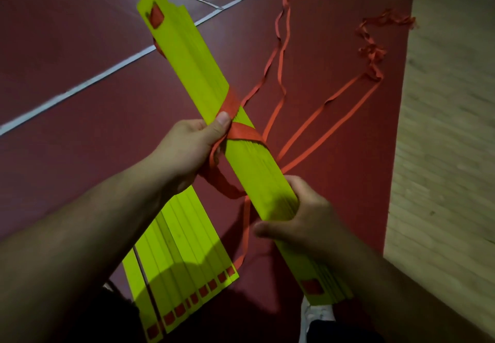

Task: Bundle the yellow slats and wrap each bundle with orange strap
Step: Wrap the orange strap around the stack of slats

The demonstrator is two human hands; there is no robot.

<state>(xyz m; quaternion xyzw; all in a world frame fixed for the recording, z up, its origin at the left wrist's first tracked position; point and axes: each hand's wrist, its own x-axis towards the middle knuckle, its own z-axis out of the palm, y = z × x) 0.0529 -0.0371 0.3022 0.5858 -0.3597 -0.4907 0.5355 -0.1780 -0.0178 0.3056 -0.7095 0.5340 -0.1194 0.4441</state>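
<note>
A long bundle of yellow slats point(192, 56) runs diagonally from upper left to lower right, held above the floor. An orange strap point(242, 131) crosses itself around the bundle's middle. My left hand point(192, 150) grips the bundle's left edge, thumb pressing the strap wrap, with a strap loop hanging below the palm. My right hand point(305, 219) grips the bundle lower down, fingers curled round its right edge. The strap's loose tails point(321, 125) trail away up and right across the floor.
Several loose yellow slats point(184, 251) with red square marks lie fanned on the dark red floor point(80, 34) under my left forearm. More orange strap point(372, 48) lies tangled at upper right. A pale wooden floor point(450, 128) borders the right. A white shoe point(318, 316) shows at bottom.
</note>
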